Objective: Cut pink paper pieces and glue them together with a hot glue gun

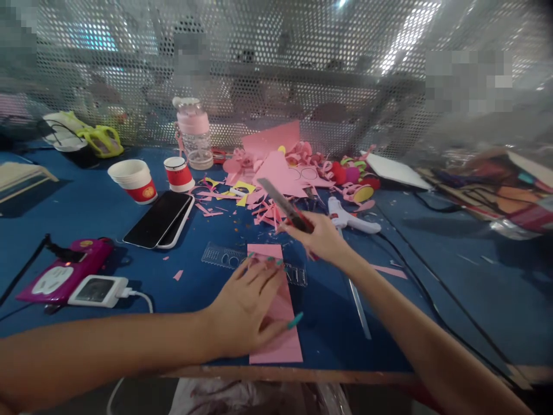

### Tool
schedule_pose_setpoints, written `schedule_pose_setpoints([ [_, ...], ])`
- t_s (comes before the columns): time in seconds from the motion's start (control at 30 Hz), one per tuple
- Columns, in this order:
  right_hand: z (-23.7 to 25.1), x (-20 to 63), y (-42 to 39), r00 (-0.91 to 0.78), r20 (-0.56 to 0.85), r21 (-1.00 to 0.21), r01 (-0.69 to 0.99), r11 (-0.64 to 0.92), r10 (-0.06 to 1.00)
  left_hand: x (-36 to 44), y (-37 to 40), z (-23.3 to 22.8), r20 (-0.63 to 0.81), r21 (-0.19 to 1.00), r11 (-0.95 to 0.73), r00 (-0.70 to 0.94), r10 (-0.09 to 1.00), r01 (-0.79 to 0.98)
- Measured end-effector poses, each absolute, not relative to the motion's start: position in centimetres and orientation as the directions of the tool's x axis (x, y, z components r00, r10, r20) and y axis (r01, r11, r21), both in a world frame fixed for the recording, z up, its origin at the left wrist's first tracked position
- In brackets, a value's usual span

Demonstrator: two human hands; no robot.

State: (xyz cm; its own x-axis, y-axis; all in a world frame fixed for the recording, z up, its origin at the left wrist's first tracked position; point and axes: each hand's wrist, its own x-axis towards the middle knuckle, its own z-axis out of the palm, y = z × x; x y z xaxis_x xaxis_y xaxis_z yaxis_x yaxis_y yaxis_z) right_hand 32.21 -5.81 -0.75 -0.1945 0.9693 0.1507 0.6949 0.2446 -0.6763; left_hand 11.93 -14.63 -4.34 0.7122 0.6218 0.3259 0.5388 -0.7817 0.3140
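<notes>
My left hand (248, 300) lies flat with its fingers stretched out on a pink paper strip (279, 346) near the table's front edge. A clear plastic ruler (222, 256) crosses the strip near its upper end, by my fingertips. Whether it runs over or under the paper I cannot tell. Raised above and to the right of the strip, my right hand (322, 236) is closed around a utility knife (283, 202). The knife's long blade points up and to the left, apart from the strip.
Pink paper scraps (280, 173) are heaped at the back. A white glue gun (352, 219) with its cord lies right of my right hand. To the left are phones (159, 219), paper cups (133, 178), a purple power strip (64, 274) and a pink-lidded bottle (193, 132).
</notes>
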Motion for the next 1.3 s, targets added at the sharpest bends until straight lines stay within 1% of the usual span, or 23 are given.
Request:
schedule_pose_setpoints([
  [0.1, -1.6, 32.2, -6.0, -0.243, 0.147, -0.608, 0.742, 0.281, 0.959, 11.9, -16.0, -4.6, 0.157, 0.309, -0.767, 0.765, 0.625, 0.563],
  [0.17, -1.7, 32.4, -6.1, -0.268, 0.116, -0.620, 0.733, 0.281, 0.956, 11.7, -16.4, -4.8, 0.099, 0.306, -0.770, 0.785, 0.611, 0.560],
  [0.27, -1.4, 32.7, -6.5, -0.293, 0.038, -0.652, 0.717, 0.246, 0.955, 11.6, -16.9, -4.6, 0.061, 0.308, -0.772, 0.798, 0.599, 0.556],
  [0.43, -0.9, 32.7, -7.1, -0.272, -0.042, -0.696, 0.698, 0.167, 0.961, 11.6, -17.3, -3.9, -0.066, 0.303, -0.741, 0.789, 0.611, 0.599],
  [0.5, -0.9, 32.7, -7.3, -0.285, -0.073, -0.718, 0.680, 0.148, 0.956, 11.6, -17.2, -3.9, -0.059, 0.293, -0.738, 0.782, 0.621, 0.608],
  [0.6, -1.0, 32.6, -7.4, -0.280, -0.103, -0.723, 0.680, 0.121, 0.955, 11.5, -16.9, -4.1, -0.007, 0.276, -0.737, 0.768, 0.640, 0.617],
  [0.8, -1.3, 32.6, -7.3, -0.271, -0.003, -0.702, 0.686, 0.191, 0.963, 11.9, -15.2, -4.3, 0.002, 0.290, -0.737, 0.769, 0.639, 0.611],
  [0.9, -1.5, 32.7, -7.2, -0.232, -0.001, -0.733, 0.662, 0.157, 0.973, 11.8, -15.0, -4.3, 0.033, 0.290, -0.750, 0.777, 0.629, 0.594],
  [1.03, -1.9, 33.0, -7.1, -0.154, -0.065, -0.800, 0.599, 0.040, 0.986, 11.7, -14.8, -4.6, 0.092, 0.292, -0.808, 0.826, 0.556, 0.511],
  [1.2, -2.1, 33.2, -6.9, -0.088, -0.033, -0.845, 0.535, 0.019, 0.996, 11.6, -13.2, -4.5, 0.142, 0.329, -0.892, 0.918, 0.371, 0.310],
  [1.3, -2.1, 33.3, -6.8, -0.080, -0.055, -0.868, 0.496, -0.008, 0.995, 11.4, -11.9, -3.9, 0.119, 0.342, -0.909, 0.948, 0.295, 0.240],
])
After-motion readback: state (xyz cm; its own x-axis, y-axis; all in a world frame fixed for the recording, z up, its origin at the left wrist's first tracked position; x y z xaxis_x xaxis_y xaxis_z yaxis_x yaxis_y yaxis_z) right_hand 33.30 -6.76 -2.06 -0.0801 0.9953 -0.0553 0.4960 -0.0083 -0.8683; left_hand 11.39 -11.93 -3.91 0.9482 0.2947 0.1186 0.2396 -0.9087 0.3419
